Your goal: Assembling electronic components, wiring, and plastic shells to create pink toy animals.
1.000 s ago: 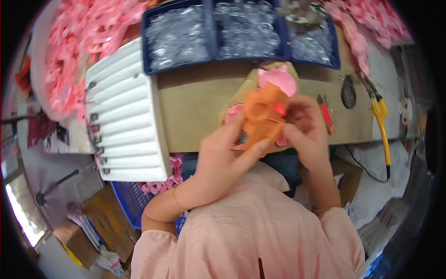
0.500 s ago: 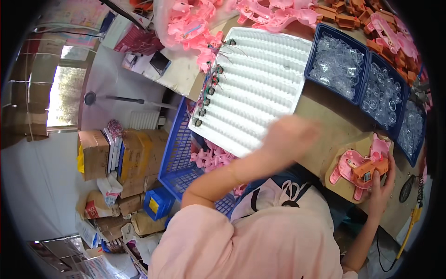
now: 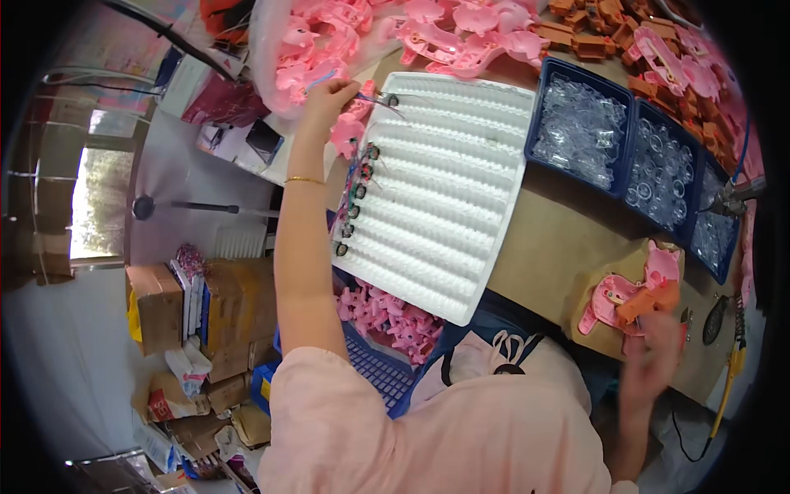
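My left hand (image 3: 333,99) reaches to the far left corner of a white ridged foam tray (image 3: 444,198). Its fingers are pinched on thin wires (image 3: 366,98) that lead to a small round black part (image 3: 391,100) in the tray. Several more round parts with coloured wires (image 3: 360,191) line the tray's left edge. On the right, an orange box-shaped piece (image 3: 648,302) lies in an open pink animal-shaped shell (image 3: 605,298). My right hand (image 3: 652,358) is at the near side of that shell, smeared by motion, its fingers unclear.
Dark blue bins (image 3: 576,123) of clear plastic pieces stand right of the tray. Pink shells (image 3: 473,41) and orange boxes (image 3: 588,41) are heaped at the back. A blue basket (image 3: 374,370) with small pink figures sits below the tray's near edge. A yellow-handled tool (image 3: 724,395) hangs at right.
My left hand has swung from the tray's near right side to its far left corner and now pinches wires there. My right hand has shifted off the shell's right side toward me. The view has shifted.
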`<state>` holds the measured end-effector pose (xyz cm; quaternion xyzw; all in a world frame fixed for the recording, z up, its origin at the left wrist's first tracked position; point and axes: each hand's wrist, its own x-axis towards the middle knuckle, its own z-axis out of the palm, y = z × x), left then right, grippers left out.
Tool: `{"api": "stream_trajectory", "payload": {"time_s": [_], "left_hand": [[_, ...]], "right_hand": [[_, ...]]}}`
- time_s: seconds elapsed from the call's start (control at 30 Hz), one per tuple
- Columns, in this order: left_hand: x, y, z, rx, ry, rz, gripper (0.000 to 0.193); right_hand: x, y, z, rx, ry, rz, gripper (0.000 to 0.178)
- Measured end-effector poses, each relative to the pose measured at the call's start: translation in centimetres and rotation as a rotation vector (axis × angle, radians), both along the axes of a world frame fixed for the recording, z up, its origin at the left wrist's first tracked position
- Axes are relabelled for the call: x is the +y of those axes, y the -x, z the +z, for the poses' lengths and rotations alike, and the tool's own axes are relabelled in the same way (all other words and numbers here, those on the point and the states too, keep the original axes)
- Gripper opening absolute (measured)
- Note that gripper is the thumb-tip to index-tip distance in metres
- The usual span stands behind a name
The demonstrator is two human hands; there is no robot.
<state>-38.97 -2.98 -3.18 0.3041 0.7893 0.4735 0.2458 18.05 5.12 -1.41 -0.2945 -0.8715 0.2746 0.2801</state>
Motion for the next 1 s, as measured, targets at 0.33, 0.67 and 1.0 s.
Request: {"api": "stream_trajectory", "payload": {"time_s": [0.33,0.67,1.0], "left_hand": [[2.4,-2.4,0.4,-0.529,-0.536,0.127,0.019],[5.2,-0.3,0.2,-0.613,-0.589,0.107,0.012],[4.9,-0.6,5.9,-0.756,-0.927,-0.132,0.014]], "right_hand": [[-7.2,17.3,-6.3,-0.106,-0.265,0.591,0.069],[-6.4,19.1,-5.0,-0.196,-0.279,0.548,0.060],[-5.8,19.9,-4.2,-0.359,-0.272,0.588,0.051]]}}
